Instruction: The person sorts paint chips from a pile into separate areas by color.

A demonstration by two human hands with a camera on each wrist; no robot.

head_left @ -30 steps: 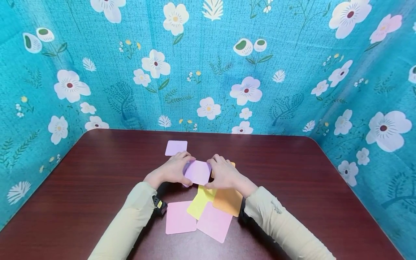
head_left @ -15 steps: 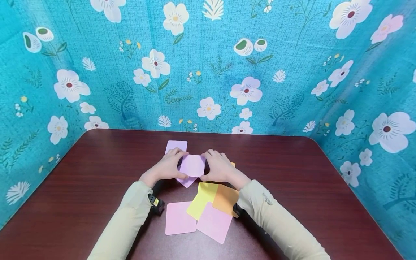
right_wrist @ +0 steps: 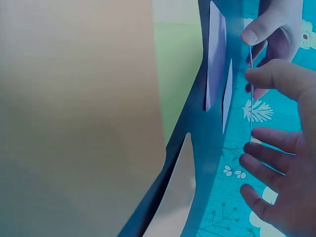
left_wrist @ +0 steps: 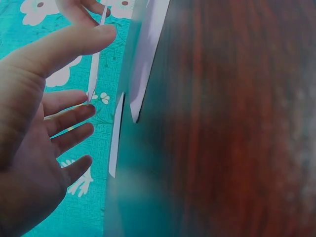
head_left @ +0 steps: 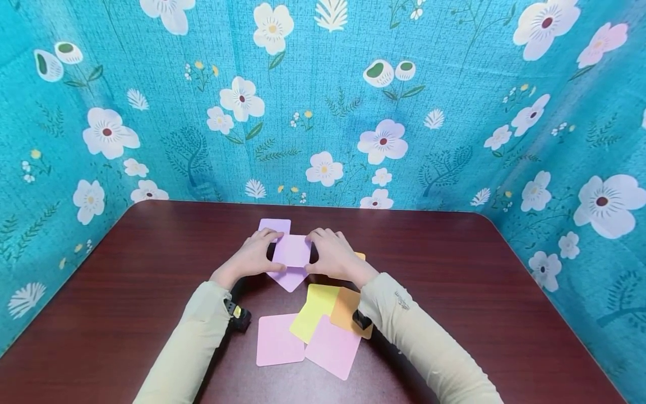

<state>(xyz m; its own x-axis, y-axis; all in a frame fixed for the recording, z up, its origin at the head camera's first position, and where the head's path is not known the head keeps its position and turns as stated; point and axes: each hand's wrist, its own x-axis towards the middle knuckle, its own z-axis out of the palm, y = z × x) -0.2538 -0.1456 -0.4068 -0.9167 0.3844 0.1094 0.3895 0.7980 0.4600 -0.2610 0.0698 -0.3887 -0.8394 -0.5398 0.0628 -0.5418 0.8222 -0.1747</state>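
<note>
A square lilac card (head_left: 292, 251) is held between both hands in the head view. My left hand (head_left: 251, 256) grips its left edge with thumb and fingers, and my right hand (head_left: 334, 255) grips the right edge the same way. Seen edge-on in the left wrist view, the held card (left_wrist: 94, 74) is raised off the tabletop. Directly under it in the head view lies a second lilac card (head_left: 290, 280), turned cornerwise and partly covered. Another lilac card (head_left: 274, 225) is just behind, its lower part overlapped by the held one.
Closer to the front lie two pink cards (head_left: 280, 340), a yellow card (head_left: 314, 311) and an orange card (head_left: 345, 307), some overlapping. A further orange card (head_left: 360, 256) is mostly hidden by the right hand. A floral curtain (head_left: 323, 112) hangs behind the dark table (head_left: 429, 247).
Both hands have carried the held lilac card left and toward the back of the table. More of the cornerwise lilac card beneath now shows. The cards on the table have not moved.
</note>
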